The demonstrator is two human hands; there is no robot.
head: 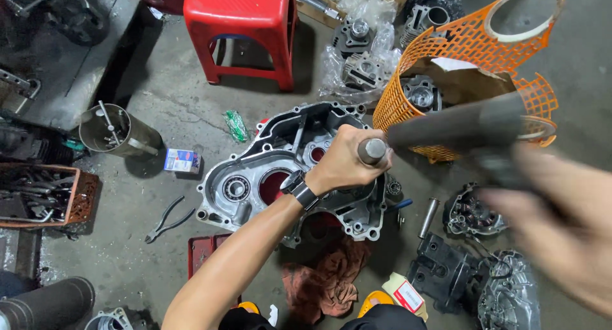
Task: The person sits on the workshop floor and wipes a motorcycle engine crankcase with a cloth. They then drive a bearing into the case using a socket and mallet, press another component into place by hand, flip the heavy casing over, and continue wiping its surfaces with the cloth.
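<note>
A grey metal engine crankcase (255, 170) lies flat on the concrete floor, with round openings and a bearing showing. My left hand (344, 161) is closed around a short steel rod (373, 150) that stands upright on the case. My right hand (561, 221), blurred at the right edge, grips a dark hammer (459, 123); its head hangs close beside the rod's top. A dark watch sits on my left wrist.
An orange mesh basket (446, 49) with engine parts lies behind the case. A red plastic stool (245, 24), pliers (167, 218), a metal can with tools (118, 132), a small box (182, 159), a brown rag (325, 276) and more engine covers (472, 215) surround the spot.
</note>
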